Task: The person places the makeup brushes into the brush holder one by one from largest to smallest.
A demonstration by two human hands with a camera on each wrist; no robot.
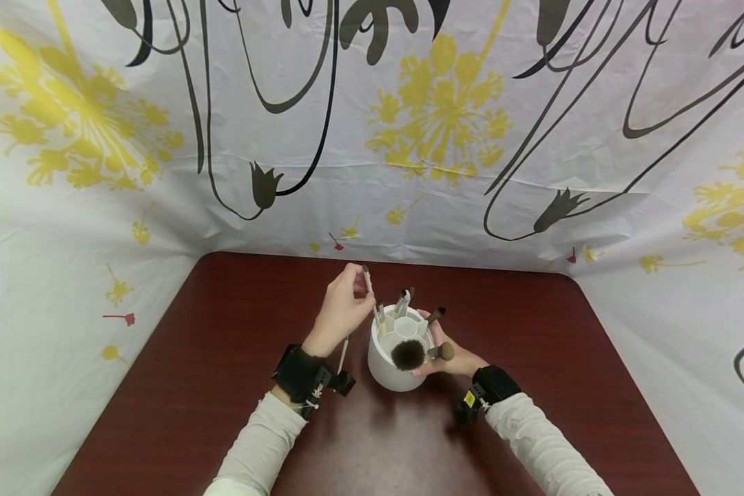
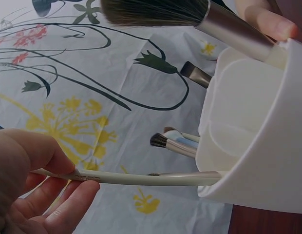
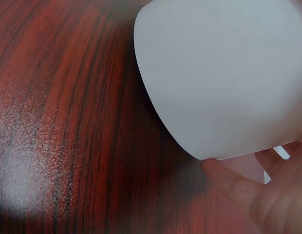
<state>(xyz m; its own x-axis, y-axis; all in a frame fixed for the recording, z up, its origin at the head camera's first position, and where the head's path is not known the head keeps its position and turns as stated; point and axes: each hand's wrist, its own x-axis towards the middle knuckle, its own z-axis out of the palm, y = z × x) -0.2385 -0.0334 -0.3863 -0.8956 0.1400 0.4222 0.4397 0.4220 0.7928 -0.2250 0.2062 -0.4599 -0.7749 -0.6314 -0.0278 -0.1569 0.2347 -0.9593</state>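
A white round makeup brush holder (image 1: 392,375) stands on the table with several brushes upright in its compartments. My left hand (image 1: 342,306) pinches a slim makeup brush (image 2: 141,179) by its pale handle between thumb and fingers. The lower end of that brush reaches inside the holder's rim at the left. On the other side, my right hand (image 1: 449,355) grips the holder, thumb at the near side and fingers behind. In the right wrist view the thumb (image 3: 231,183) lies against the white wall. A large fluffy brush (image 1: 408,355) leans out toward the front.
A thin pale stick (image 1: 344,355) shows beside my left wrist. Dark red wood-grain table (image 1: 254,303) lies under everything. White patterned cloth (image 1: 322,138) hangs behind the table and along its sides.
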